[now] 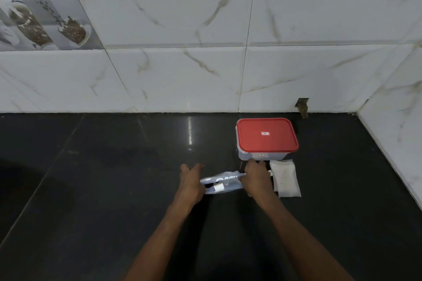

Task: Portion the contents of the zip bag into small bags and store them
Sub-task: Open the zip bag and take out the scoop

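Both arms reach out over the glossy black stone counter (pixel 109 189), and the two hands have a crumpled translucent plastic zip bag with blue printing (pixel 222 183) stretched between them. The left hand (pixel 191 182) has hold of the bag's left end, with the plastic disappearing under the palm. The right hand (pixel 257 178) has hold of the right end, knuckles up, so the fingers underneath are hidden from where I stand. The bag lies low over the counter, roughly midway between its front and back edges and somewhat right of centre. Something small and white shows through the plastic near the left hand, though what it is I cannot tell.

Just beside the right hand, on its outer side, lies a small stack of flat clear bags filled with white powder (pixel 286 180), overlapping one another on the counter. Behind them, towards the back right corner, sits a rectangular clear plastic box with a red lid (pixel 267 135). The lid is pressed on and has a little label in its middle. The right hand's fingertips come close to the front wall of the box.

White marbled wall tiles (pixel 182 29) rise behind the counter and along its right edge.
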`<move>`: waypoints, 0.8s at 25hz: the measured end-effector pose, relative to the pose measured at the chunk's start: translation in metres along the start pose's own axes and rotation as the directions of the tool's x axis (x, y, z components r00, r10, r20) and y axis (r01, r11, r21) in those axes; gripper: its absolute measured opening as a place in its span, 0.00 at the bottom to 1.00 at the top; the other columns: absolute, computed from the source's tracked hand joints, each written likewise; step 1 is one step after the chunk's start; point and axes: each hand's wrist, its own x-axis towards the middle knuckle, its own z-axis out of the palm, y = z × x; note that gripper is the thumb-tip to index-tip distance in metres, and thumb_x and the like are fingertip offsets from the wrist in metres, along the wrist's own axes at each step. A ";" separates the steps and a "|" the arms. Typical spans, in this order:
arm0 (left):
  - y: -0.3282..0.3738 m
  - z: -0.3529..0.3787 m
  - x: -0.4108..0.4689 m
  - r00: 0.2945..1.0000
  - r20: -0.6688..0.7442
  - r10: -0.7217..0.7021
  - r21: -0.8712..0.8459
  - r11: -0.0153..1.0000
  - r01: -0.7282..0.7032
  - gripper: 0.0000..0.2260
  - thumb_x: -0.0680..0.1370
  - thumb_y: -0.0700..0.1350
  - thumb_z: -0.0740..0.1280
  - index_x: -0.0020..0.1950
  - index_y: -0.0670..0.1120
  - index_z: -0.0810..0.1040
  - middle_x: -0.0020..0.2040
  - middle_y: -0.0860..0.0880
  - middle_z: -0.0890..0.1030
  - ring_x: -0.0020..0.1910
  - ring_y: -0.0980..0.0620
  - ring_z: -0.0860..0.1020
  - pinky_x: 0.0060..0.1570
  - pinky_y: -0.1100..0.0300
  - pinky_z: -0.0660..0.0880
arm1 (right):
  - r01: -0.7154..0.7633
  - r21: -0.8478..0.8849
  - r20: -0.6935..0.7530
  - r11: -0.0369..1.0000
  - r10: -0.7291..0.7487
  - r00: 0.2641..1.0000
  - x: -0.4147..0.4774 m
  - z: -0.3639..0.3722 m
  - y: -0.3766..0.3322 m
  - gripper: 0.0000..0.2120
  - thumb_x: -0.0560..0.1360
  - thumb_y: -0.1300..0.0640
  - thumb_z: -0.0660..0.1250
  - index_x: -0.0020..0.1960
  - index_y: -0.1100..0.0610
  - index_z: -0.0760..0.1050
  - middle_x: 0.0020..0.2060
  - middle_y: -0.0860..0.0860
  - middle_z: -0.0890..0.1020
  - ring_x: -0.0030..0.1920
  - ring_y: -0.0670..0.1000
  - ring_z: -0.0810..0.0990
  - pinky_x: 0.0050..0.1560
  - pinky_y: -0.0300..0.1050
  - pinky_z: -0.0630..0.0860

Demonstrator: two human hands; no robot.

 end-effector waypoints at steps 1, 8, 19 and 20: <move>0.001 -0.003 0.000 1.000 -0.002 -0.001 0.037 0.999 0.001 0.23 0.73 0.31 0.65 0.68 0.44 0.72 0.62 0.41 0.64 0.62 0.40 0.73 0.63 0.59 0.70 | -0.009 0.003 -0.001 1.000 0.009 1.000 0.000 -0.001 0.000 0.17 0.75 0.58 0.70 0.61 0.58 0.72 0.60 0.58 0.72 0.53 0.55 0.79 0.50 0.48 0.80; 0.013 -0.004 -0.006 0.977 -0.201 -0.074 0.058 0.994 0.087 0.10 0.80 0.40 0.60 0.59 0.43 0.77 0.60 0.40 0.73 0.57 0.38 0.76 0.55 0.50 0.73 | 0.074 0.039 0.036 0.997 -0.075 0.997 -0.007 -0.002 -0.009 0.18 0.73 0.51 0.72 0.58 0.58 0.72 0.57 0.56 0.74 0.51 0.55 0.80 0.47 0.46 0.78; -0.004 0.001 -0.007 0.896 -0.196 -0.398 -0.580 0.784 0.221 0.06 0.76 0.39 0.69 0.52 0.42 0.81 0.52 0.42 0.83 0.48 0.45 0.81 0.49 0.53 0.78 | 0.124 0.266 -0.033 0.956 -0.119 0.992 -0.011 0.001 -0.010 0.02 0.72 0.60 0.70 0.41 0.57 0.79 0.43 0.54 0.81 0.39 0.51 0.80 0.42 0.47 0.79; -0.005 0.002 -0.006 0.901 -0.192 -0.388 -0.579 0.786 0.215 0.05 0.77 0.39 0.68 0.50 0.41 0.83 0.48 0.42 0.84 0.44 0.46 0.81 0.45 0.55 0.78 | 0.123 0.242 -0.045 0.962 -0.116 0.992 -0.011 0.003 -0.011 0.03 0.74 0.62 0.68 0.43 0.57 0.80 0.47 0.55 0.79 0.39 0.52 0.79 0.42 0.46 0.78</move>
